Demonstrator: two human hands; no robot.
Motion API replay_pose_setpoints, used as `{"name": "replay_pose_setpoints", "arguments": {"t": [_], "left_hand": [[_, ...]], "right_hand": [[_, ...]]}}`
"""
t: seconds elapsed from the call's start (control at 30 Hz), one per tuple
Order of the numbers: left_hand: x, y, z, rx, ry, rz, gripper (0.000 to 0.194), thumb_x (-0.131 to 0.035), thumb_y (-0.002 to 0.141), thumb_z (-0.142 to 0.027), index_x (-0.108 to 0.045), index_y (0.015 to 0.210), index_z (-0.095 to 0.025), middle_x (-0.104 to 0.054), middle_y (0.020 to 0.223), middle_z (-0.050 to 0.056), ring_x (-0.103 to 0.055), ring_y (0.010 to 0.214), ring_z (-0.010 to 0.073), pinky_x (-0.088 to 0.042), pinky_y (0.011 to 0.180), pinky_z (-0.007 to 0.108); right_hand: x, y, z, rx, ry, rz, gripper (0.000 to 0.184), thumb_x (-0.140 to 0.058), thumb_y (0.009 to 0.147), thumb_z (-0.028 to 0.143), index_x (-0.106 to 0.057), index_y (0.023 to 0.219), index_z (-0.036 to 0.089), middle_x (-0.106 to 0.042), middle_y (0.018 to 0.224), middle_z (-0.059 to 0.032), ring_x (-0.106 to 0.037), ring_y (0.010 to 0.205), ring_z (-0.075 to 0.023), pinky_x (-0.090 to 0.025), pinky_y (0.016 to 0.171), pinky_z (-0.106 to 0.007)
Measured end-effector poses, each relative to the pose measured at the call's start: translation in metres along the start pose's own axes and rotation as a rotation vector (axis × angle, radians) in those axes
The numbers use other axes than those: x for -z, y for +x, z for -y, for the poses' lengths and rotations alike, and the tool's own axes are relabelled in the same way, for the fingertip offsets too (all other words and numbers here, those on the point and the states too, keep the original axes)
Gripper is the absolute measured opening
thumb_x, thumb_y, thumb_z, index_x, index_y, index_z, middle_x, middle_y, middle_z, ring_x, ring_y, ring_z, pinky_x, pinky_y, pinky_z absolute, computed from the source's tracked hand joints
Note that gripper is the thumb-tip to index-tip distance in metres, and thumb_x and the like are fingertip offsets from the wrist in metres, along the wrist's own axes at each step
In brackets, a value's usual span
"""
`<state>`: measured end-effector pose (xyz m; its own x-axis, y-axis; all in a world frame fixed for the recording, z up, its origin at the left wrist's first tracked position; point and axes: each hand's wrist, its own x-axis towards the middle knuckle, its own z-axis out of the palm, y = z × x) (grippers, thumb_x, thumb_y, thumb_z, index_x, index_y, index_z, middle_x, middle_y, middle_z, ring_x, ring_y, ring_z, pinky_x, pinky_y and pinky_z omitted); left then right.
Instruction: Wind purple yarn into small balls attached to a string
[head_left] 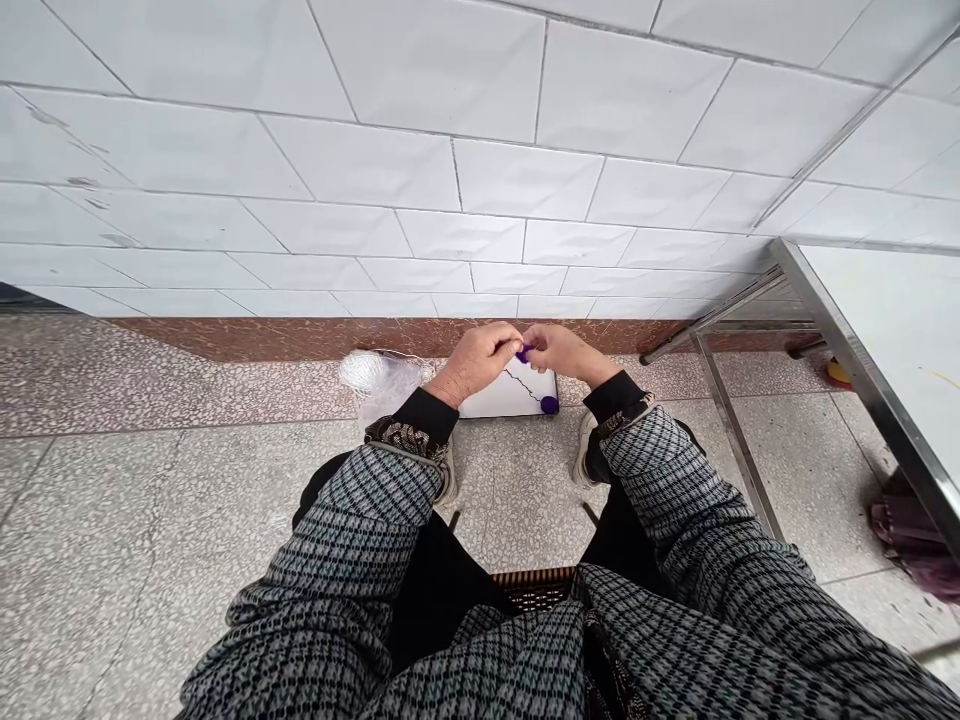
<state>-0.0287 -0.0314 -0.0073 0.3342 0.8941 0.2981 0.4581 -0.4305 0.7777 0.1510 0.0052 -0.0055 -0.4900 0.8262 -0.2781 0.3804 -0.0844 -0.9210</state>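
Note:
My left hand [481,360] and my right hand [561,352] meet in front of me, fingertips pinched close together. Between them is a small purple yarn piece [523,354], gripped from both sides. Its exact shape is too small to make out, and the fingers cover part of it. A thin dark strand runs from the piece down to a purple yarn ball [550,404]. That ball rests at the near right corner of a white board or box lid [487,402] on the floor, below my hands.
Crumpled clear plastic [375,375] lies left of the white board. A tiled wall [495,180] rises just ahead. To the right stands a metal-framed table [862,370], with purple cloth [911,535] under it. My shoes flank the board.

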Motion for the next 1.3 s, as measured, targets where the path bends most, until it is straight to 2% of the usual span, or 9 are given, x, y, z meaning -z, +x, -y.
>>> {"name": "replay_pose_setpoints", "arguments": {"t": [0.13, 0.23, 0.33, 0.5, 0.63, 0.77, 0.97, 1.13, 1.3], "left_hand": [[0.002, 0.002, 0.01, 0.151, 0.044, -0.094, 0.02, -0.047, 0.087, -0.027, -0.062, 0.077, -0.018, -0.066, 0.075, 0.003, -0.057, 0.072, 0.0168, -0.045, 0.072, 0.029], [-0.005, 0.003, 0.016, 0.247, 0.065, -0.105, 0.02, -0.046, 0.088, -0.028, -0.063, 0.08, -0.018, -0.065, 0.073, 0.002, -0.056, 0.071, 0.0171, -0.044, 0.071, 0.029], [-0.014, 0.003, 0.014, 0.161, 0.045, 0.065, 0.019, -0.048, 0.087, -0.027, -0.061, 0.076, -0.018, -0.063, 0.073, 0.002, -0.056, 0.071, 0.0165, -0.043, 0.07, 0.028], [-0.016, 0.0, 0.002, -0.054, 0.054, 0.2, 0.021, -0.049, 0.088, -0.025, -0.058, 0.07, -0.018, -0.061, 0.072, 0.002, -0.055, 0.07, 0.0151, -0.043, 0.07, 0.028], [-0.004, 0.0, 0.001, -0.029, 0.082, 0.083, 0.019, -0.048, 0.087, -0.022, -0.061, 0.074, -0.018, -0.064, 0.078, 0.004, -0.058, 0.075, 0.0166, -0.045, 0.074, 0.029], [0.003, 0.002, 0.007, 0.058, 0.094, -0.001, 0.02, -0.048, 0.087, -0.024, -0.06, 0.073, -0.017, -0.065, 0.078, 0.005, -0.058, 0.076, 0.0178, -0.045, 0.075, 0.03], [-0.009, 0.003, 0.01, 0.124, 0.064, 0.042, 0.021, -0.047, 0.087, -0.027, -0.058, 0.072, -0.018, -0.061, 0.072, 0.002, -0.055, 0.071, 0.0162, -0.044, 0.07, 0.028], [-0.015, 0.0, -0.003, -0.026, -0.003, 0.195, 0.021, -0.047, 0.087, -0.027, -0.058, 0.072, -0.018, -0.062, 0.073, 0.002, -0.055, 0.07, 0.0151, -0.043, 0.07, 0.028], [-0.002, 0.0, -0.005, -0.008, -0.022, 0.061, 0.022, -0.047, 0.088, -0.03, -0.059, 0.075, -0.017, -0.064, 0.076, 0.004, -0.057, 0.073, 0.0163, -0.046, 0.072, 0.029]], "right_hand": [[0.001, -0.005, 0.005, 0.045, 0.259, 0.188, 0.012, -0.07, 0.074, 0.01, -0.06, 0.079, 0.016, -0.062, 0.065, 0.0033, -0.054, 0.054, -0.0065, -0.047, 0.053, -0.02], [0.004, -0.005, 0.007, 0.079, 0.561, 0.098, 0.02, -0.075, 0.072, 0.02, -0.06, 0.084, 0.016, -0.062, 0.065, 0.0043, -0.053, 0.055, -0.0057, -0.047, 0.055, -0.019], [0.006, -0.001, 0.007, 0.121, 0.711, -0.039, 0.026, -0.078, 0.073, 0.027, -0.057, 0.085, 0.017, -0.06, 0.063, 0.0049, -0.053, 0.055, -0.0063, -0.048, 0.055, -0.019], [0.003, 0.005, 0.0, 0.0, 0.342, -0.212, 0.02, -0.071, 0.079, 0.012, -0.052, 0.076, 0.019, -0.057, 0.059, 0.0039, -0.051, 0.05, -0.0079, -0.043, 0.049, -0.021], [0.001, 0.0, -0.001, -0.058, 0.058, 0.014, 0.021, -0.068, 0.072, 0.0, -0.058, 0.072, 0.017, -0.06, 0.062, 0.0014, -0.054, 0.053, -0.0093, -0.045, 0.049, -0.022], [0.004, -0.009, 0.005, -0.029, 0.235, 0.211, 0.012, -0.07, 0.074, 0.008, -0.061, 0.078, 0.016, -0.063, 0.065, 0.0022, -0.056, 0.055, -0.0081, -0.048, 0.053, -0.021], [0.01, -0.006, 0.012, 0.109, 0.703, -0.088, 0.027, -0.078, 0.073, 0.023, -0.055, 0.086, 0.018, -0.06, 0.065, 0.0052, -0.056, 0.057, -0.0069, -0.048, 0.058, -0.019], [0.009, 0.003, 0.006, 0.047, 0.476, -0.315, 0.018, -0.068, 0.08, 0.014, -0.051, 0.079, 0.019, -0.058, 0.058, 0.0055, -0.052, 0.051, -0.007, -0.044, 0.052, -0.018], [0.005, -0.001, 0.001, -0.043, 0.19, -0.08, 0.02, -0.066, 0.076, 0.001, -0.056, 0.075, 0.018, -0.059, 0.058, 0.0033, -0.054, 0.052, -0.0082, -0.045, 0.051, -0.02]]}}
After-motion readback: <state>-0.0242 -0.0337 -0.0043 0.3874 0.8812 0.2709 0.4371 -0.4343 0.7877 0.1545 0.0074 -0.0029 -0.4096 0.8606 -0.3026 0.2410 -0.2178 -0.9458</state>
